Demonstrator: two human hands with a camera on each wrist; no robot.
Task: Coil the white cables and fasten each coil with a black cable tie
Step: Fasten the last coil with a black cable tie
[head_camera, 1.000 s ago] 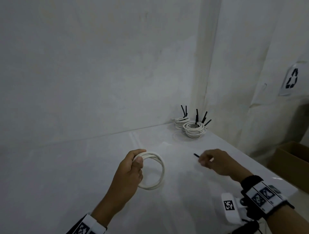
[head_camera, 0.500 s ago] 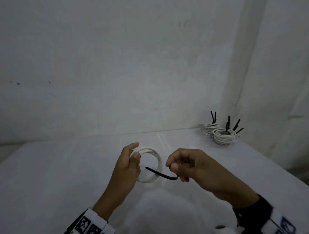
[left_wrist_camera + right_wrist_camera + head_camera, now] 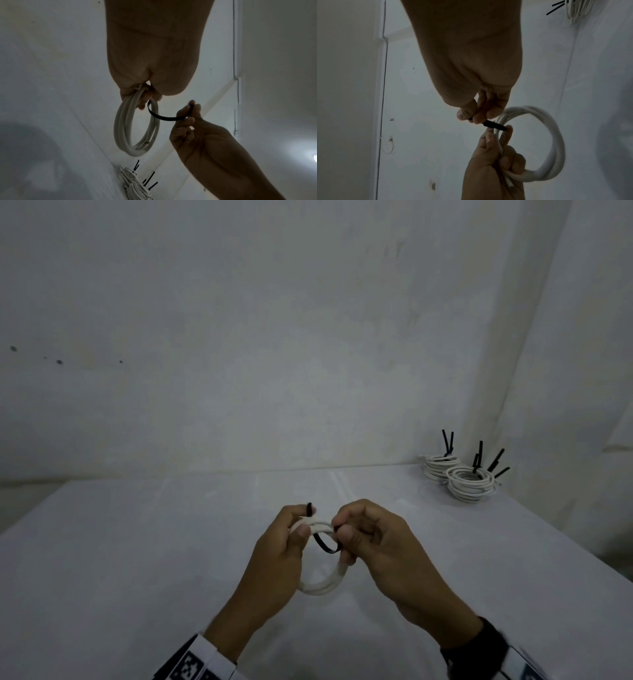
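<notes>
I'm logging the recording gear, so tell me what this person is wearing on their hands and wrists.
Both hands are bare: no gloves and no rings show. The left hand has a white wristband printed with black-and-white square marker patterns. The right hand has a black wristband, with a white marker-printed piece at the frame edge beyond it. No sleeves are visible in the head view.

1. cable coil (image 3: 322, 585): white, plain.
2. cable tie (image 3: 323, 545): black, plain.
3. finished coils (image 3: 469, 482): white, each with black tie ends (image 3: 495, 460).
4. table (image 3: 137, 559): white, plain.
5. wall (image 3: 239, 337): white, a few dark specks at left.
6. wrist bands (image 3: 202, 660): white, with black-and-white square marker patterns.
</notes>
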